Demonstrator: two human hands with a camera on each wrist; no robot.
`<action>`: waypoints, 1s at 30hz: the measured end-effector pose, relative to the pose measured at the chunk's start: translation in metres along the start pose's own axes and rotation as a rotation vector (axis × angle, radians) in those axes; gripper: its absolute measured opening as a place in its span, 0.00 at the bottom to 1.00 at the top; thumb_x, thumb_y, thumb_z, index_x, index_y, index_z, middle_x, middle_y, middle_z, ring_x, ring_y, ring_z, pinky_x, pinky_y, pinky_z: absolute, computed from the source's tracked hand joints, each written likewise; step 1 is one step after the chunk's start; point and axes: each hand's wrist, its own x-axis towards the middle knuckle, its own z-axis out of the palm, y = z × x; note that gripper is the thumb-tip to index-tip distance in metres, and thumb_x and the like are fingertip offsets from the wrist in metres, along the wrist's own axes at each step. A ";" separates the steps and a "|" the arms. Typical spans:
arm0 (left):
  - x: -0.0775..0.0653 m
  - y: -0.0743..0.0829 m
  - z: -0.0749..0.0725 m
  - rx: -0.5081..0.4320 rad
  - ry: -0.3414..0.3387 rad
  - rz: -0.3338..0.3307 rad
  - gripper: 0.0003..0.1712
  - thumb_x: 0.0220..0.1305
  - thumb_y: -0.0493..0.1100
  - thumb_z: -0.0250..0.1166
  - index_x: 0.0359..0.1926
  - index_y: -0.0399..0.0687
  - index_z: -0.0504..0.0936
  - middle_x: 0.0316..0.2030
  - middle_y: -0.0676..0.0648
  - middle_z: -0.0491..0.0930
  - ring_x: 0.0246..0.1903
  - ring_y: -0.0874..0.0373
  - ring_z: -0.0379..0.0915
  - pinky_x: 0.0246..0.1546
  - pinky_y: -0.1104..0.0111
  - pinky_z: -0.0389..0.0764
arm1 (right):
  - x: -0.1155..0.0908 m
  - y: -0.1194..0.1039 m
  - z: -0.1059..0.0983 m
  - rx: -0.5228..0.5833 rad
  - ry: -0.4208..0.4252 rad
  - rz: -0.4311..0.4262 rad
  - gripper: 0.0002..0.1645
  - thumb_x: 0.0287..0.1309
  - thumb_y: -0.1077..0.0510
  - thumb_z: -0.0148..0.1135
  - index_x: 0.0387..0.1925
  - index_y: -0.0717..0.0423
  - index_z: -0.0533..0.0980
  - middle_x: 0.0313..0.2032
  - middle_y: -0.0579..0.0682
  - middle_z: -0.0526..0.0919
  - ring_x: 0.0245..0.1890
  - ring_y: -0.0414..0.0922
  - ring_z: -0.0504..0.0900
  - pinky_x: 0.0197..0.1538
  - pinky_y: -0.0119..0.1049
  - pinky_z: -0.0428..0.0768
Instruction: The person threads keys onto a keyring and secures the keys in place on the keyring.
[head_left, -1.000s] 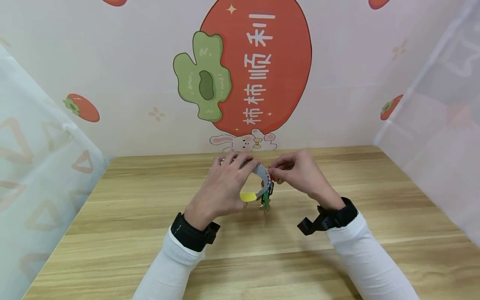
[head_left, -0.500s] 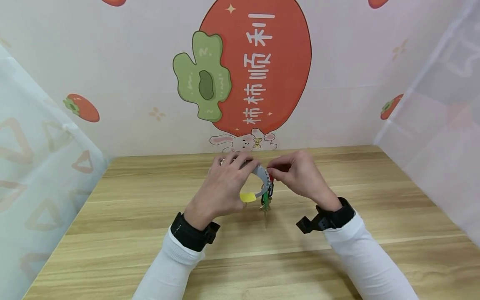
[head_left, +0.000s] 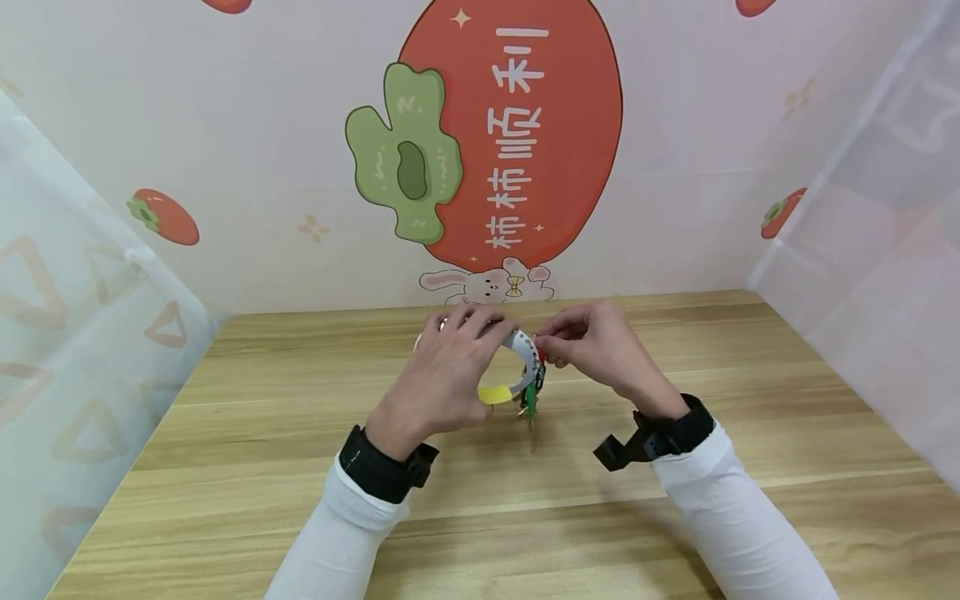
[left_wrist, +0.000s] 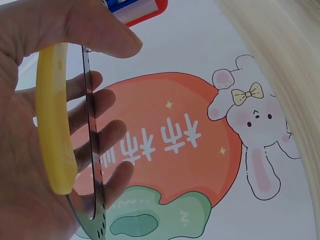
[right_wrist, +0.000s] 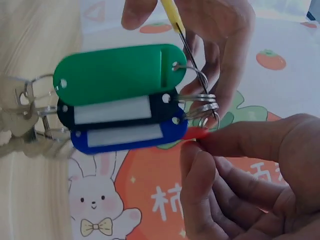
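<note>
In the head view my left hand [head_left: 442,371] grips a large metal key ring [head_left: 533,360] with a row of small holes along its band. Its yellow grip [left_wrist: 54,125] lies along the palm below the thumb. My right hand [head_left: 600,350] is at the ring's right side, thumb and forefinger pinching a red key tag [right_wrist: 194,133], mostly hidden by the fingers. Beside it hang a green key tag [right_wrist: 120,74], a black key tag [right_wrist: 159,111] and a blue key tag [right_wrist: 176,132] on small split rings. Brass-coloured keys [right_wrist: 19,112] dangle from their far ends.
Below the hands spreads a wood-grain table [head_left: 480,517]. Behind it stands a white backdrop [head_left: 285,100] printed with a big red persimmon, a bunny and lettering. Pale cloth panels [head_left: 75,333] close in both sides.
My right hand dipped slightly toward the left and then came back right, still at the red tag. The key ring has tilted slightly and its band looks brighter. The tags swayed a little.
</note>
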 end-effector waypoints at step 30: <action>-0.006 -0.007 -0.007 -0.172 -0.067 -0.012 0.47 0.29 0.50 0.74 0.59 0.55 0.69 0.55 0.54 0.67 0.58 0.52 0.58 0.54 0.54 0.60 | 0.005 0.006 -0.001 -0.426 0.085 -0.845 0.08 0.47 0.63 0.65 0.33 0.54 0.81 0.32 0.41 0.80 0.32 0.34 0.77 0.37 0.24 0.72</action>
